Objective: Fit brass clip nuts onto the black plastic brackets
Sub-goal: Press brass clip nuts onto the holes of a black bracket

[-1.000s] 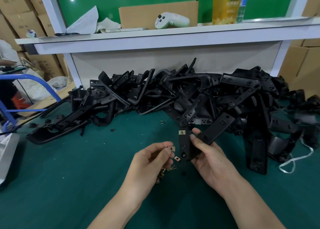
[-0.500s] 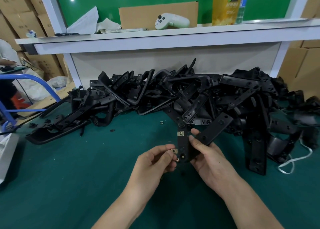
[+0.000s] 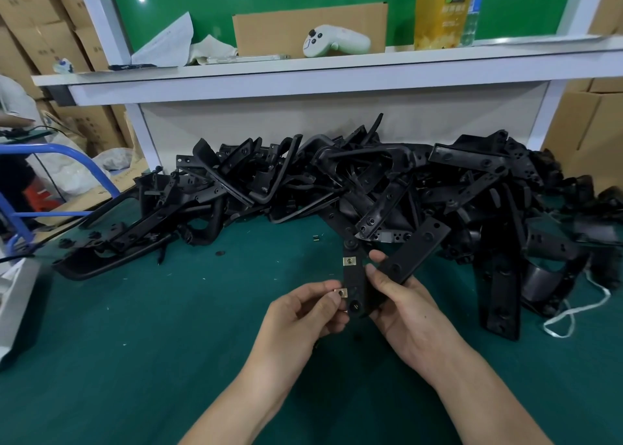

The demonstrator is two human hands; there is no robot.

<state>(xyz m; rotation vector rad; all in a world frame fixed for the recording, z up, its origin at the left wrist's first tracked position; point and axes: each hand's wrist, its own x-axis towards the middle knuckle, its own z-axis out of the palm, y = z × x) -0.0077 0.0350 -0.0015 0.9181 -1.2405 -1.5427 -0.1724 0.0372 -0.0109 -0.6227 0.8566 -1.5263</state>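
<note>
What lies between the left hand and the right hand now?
In the head view, the black bracket stands between the left hand and the right hand, which grips it; the left hand pinches a brass clip nut against its edge.

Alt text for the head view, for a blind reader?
The left hand pinches a brass clip nut against a black plastic bracket gripped by the right hand; a second brass nut sits higher on it. More black brackets lie piled behind.
</note>
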